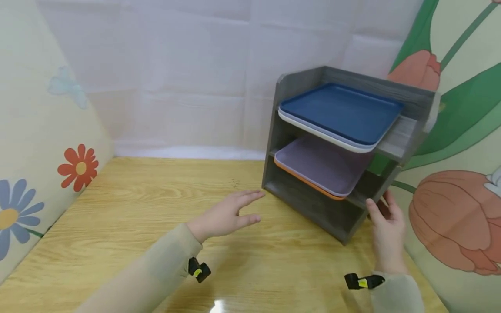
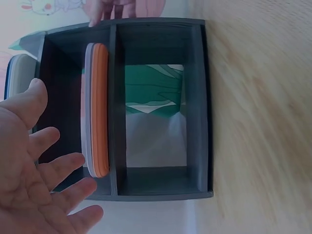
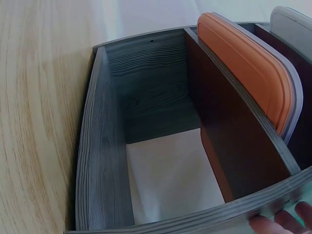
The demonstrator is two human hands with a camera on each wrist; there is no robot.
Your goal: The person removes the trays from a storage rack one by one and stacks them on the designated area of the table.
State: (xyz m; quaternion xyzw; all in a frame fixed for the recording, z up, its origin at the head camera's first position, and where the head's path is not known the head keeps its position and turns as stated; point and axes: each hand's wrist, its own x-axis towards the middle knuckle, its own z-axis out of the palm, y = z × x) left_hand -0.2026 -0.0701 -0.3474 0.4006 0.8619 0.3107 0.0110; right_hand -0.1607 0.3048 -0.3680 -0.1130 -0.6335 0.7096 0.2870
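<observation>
- Nearest, in front of the shelf unit, are two pale sleeves (image 1: 156, 265) with black wrist devices (image 1: 199, 269); each device carries a bright yellow label, its print too small to read.
- The left hand (image 1: 228, 215) hovers in front of the shelf unit, near its front left corner, thumb and fingers extended and apart, holding nothing.
- The right hand (image 1: 389, 230) touches the right side panel of the shelf unit, thumb at the front edge, fingers against the outer face; whether they pinch it, I cannot tell.
- Under the shelf unit spreads the bench (image 1: 156, 191), yellowish with a wavy wood grain; small dark marks left of the unit are too tiny to make out.
- The grey shelf unit (image 1: 313, 208) stands upright on the right part of the bench. Its open front faces the person and somewhat leftward, its width running from far left to near right. It is boxy and wood-grained, with raised panels around its top; the lower bay is open through the back.
- On the unit's middle board, an orange tray (image 3: 246, 68) lies flat beneath a purple tray (image 1: 325, 165), both smooth and round-cornered, jutting past the front.
- On the unit's top board, a dark blue tray (image 1: 340, 114) with a raised rim tops a stack including a white tray (image 1: 325, 134), likewise overhanging the front.
- Behind the unit hangs a creased white cloth (image 1: 195, 65); to its right rises a panel printed with tulips (image 1: 450, 217).
</observation>
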